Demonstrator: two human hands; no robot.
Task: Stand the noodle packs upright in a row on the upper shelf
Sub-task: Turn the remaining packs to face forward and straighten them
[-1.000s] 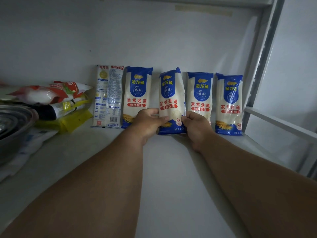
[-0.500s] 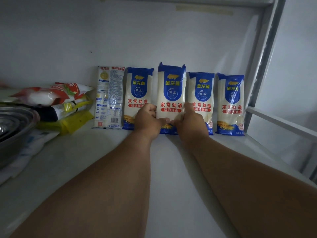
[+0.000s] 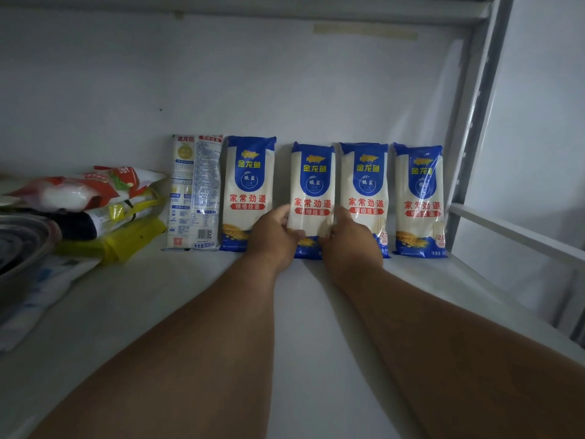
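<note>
**Third pack in both hands, back of shelf**

Middle pack (image 3: 312,185) is standing upright against the back wall (image 3: 285,83), third in a row of five. Left hand (image 3: 274,236) is clasping its lower left edge; right hand (image 3: 349,240) is clasping its lower right edge; fingers are closed around the pack's bottom corners.

A narrow gap is showing between this pack and the second pack (image 3: 248,191) to its left. On its right it is sitting just beside the fourth pack (image 3: 364,191). Fifth pack (image 3: 418,198) is standing near the shelf's right post (image 3: 474,137). First pack (image 3: 195,191) is facing backward, barcode side out, touching the second.

Shelf (image 3: 300,312) in front of the row is lying bare, both forearms stretching across it. A rail (image 3: 512,232) is running along the right edge.

At far left, a pile of bags (image 3: 95,204), red-and-white on top and yellow beneath, is lying flat, close to the first pack. Stacked metal bowls (image 3: 22,245) are sitting at the left edge; contents cannot be told.
</note>
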